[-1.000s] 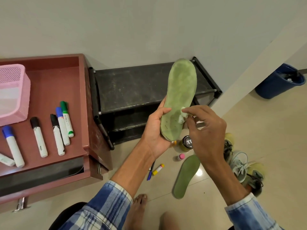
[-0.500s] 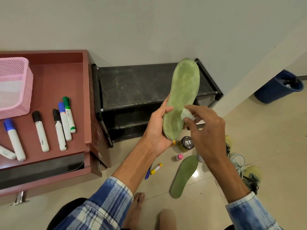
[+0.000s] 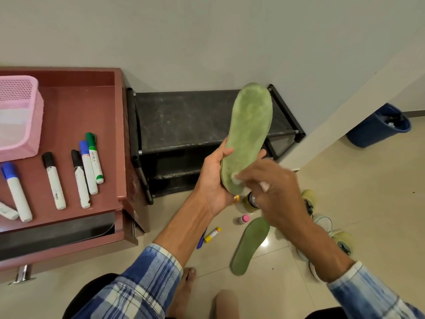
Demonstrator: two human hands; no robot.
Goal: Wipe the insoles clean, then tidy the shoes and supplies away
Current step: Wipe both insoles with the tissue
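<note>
Held insole (image 3: pixel 249 125): upright in front of the shoe rack (image 3: pixel 184 116), toe up. Its heel is seated in the left hand (image 3: pixel 213 178), with thumb and fingers curled round its edges. The right hand (image 3: pixel 273 192) is motion-blurred and appears to pinch a white wad (image 3: pixel 235 176) against the heel area. Second insole (image 3: pixel 250 245) lies on the floor.

Judgement: wiping is under way. Work heel to toe in overlapping strokes. Brace from behind so the foam doesn't flex. The pale patches near the toe likely need firmer pressure.
</note>
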